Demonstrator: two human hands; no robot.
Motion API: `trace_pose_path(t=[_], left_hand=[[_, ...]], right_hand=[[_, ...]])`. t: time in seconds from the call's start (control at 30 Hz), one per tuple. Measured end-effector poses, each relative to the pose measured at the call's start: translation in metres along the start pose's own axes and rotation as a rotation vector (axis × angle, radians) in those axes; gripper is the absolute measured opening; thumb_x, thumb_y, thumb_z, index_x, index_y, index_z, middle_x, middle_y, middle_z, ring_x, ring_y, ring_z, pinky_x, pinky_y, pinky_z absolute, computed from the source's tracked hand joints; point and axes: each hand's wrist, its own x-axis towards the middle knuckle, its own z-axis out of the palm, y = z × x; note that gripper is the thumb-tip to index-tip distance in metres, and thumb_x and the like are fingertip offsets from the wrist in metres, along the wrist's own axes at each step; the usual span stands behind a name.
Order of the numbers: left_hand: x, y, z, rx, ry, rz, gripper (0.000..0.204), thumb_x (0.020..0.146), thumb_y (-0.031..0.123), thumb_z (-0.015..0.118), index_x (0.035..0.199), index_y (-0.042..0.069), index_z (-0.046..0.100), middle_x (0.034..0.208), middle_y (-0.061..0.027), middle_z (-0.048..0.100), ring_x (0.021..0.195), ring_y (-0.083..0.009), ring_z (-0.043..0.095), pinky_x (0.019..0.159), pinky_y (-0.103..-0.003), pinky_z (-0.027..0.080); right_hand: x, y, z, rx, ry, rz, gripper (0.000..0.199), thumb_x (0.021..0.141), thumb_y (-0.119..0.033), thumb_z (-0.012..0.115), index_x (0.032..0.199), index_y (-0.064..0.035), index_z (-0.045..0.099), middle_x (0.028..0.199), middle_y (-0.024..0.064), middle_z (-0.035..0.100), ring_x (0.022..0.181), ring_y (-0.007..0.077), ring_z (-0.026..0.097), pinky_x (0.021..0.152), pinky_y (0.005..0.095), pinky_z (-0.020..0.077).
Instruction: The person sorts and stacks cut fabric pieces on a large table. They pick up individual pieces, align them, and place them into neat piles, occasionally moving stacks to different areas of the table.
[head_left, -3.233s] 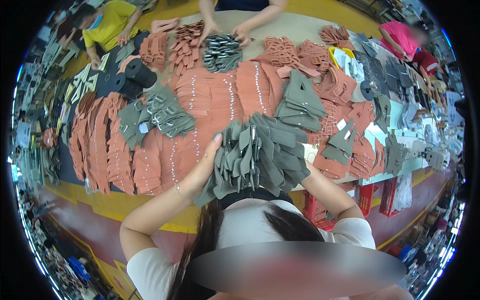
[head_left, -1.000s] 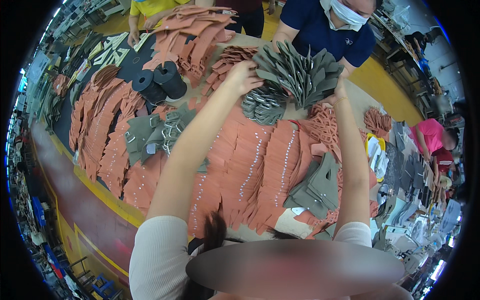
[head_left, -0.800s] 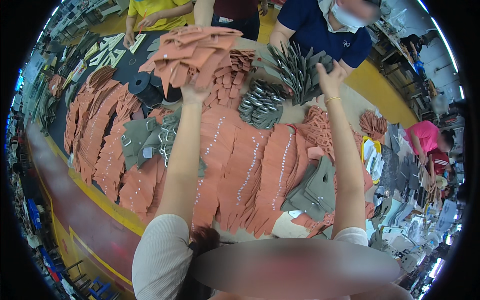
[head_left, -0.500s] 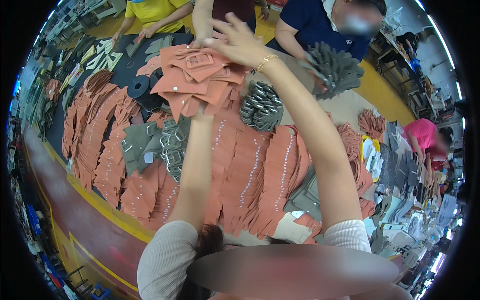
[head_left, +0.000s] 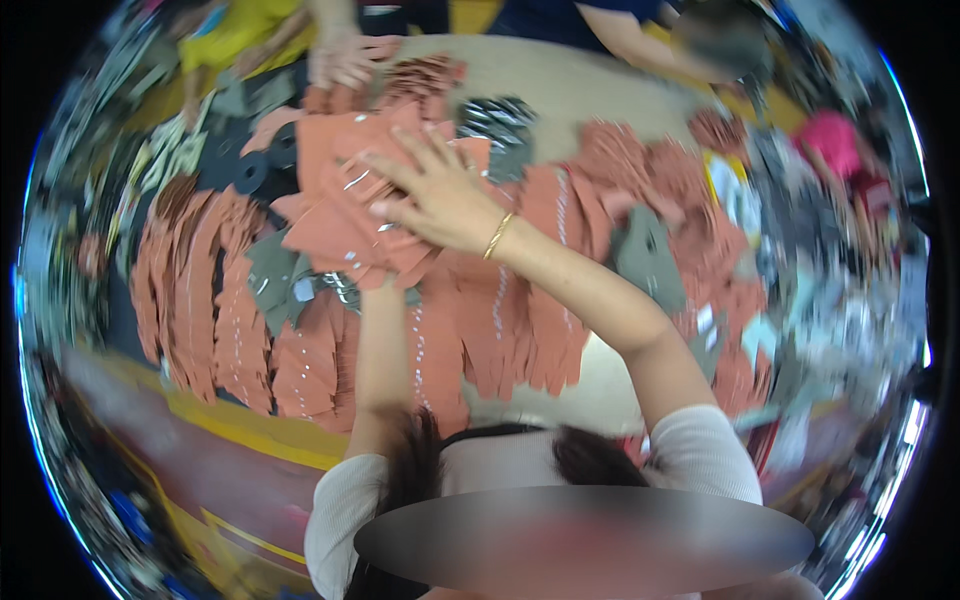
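Rust-orange cut pieces [head_left: 345, 215] hide the left hand beneath them; right hand [head_left: 440, 200] presses flat, fingers spread.

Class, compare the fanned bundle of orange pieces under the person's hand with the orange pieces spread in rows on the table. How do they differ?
The orange bundle is bunched and fanned out, with the right hand pressed flat on top; the orange rows lie spread in overlapping lines on the table, untouched. The bundle sits raised; the rows lie low. Both share the same orange colour.
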Motion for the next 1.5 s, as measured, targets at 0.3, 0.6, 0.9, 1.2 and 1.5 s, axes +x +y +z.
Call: trace_pose_path(t=[0.3,0.6,0.9,1.2,1.5], left_hand=[[-0.142,-0.036,-0.089,0.272,-0.068,-0.672,0.069,0.093,0.051,0.038,0.145,0.012,0.014,0.145,-0.0147,0.028,0.128,-0.0300,0.037,0.104,-0.043,0.036],[-0.247,-0.071,-0.050,0.473,-0.356,-1.146,0.068,0.094,0.052,0.035,0.145,0.013,0.014,0.143,-0.0159,0.031,0.126,-0.0308,0.040,0.102,-0.044,0.038],[-0.309,-0.101,0.073,0.333,-0.616,-1.512,0.068,0.094,0.054,0.033,0.145,0.014,0.014,0.142,-0.0170,0.034,0.124,-0.0316,0.044,0.100,-0.045,0.041],[-0.350,-0.085,0.187,0.380,-0.947,-1.226,0.068,0.092,0.060,0.031,0.141,0.013,0.023,0.128,-0.0262,0.045,0.104,-0.0421,0.058,0.086,-0.049,0.051],[-0.356,-0.093,0.152,0.446,-0.549,-1.115,0.059,0.094,0.054,0.037,0.130,0.008,0.034,0.119,-0.0257,0.051,0.103,-0.0376,0.058,0.085,-0.046,0.051]], right_hand=[[-0.276,-0.004,-0.038,0.744,0.201,0.767,0.095,0.075,-0.058,0.066,0.145,-0.0136,0.020,0.141,0.0163,0.033,0.128,0.0295,0.034,0.099,0.0465,0.0342],[-0.467,-0.046,0.002,2.162,0.239,0.786,0.050,0.088,-0.024,0.063,0.130,-0.0043,0.044,0.128,0.0093,0.050,0.113,0.0182,0.052,0.098,0.0337,0.0433],[-0.506,-0.037,-0.020,2.007,0.465,0.752,0.052,0.086,-0.011,0.065,0.132,-0.0054,0.041,0.127,0.0071,0.051,0.115,0.0190,0.051,0.098,0.0353,0.0439],[-0.594,0.087,-0.090,1.801,1.140,0.461,0.047,0.091,-0.013,0.055,0.135,-0.0110,0.038,0.130,0.0057,0.049,0.117,0.0227,0.050,0.098,0.0424,0.0427],[-0.631,0.284,-0.126,1.487,1.766,0.253,0.047,0.086,-0.026,0.063,0.129,-0.0146,0.046,0.126,0.0035,0.053,0.118,0.0224,0.048,0.103,0.0437,0.0363]])
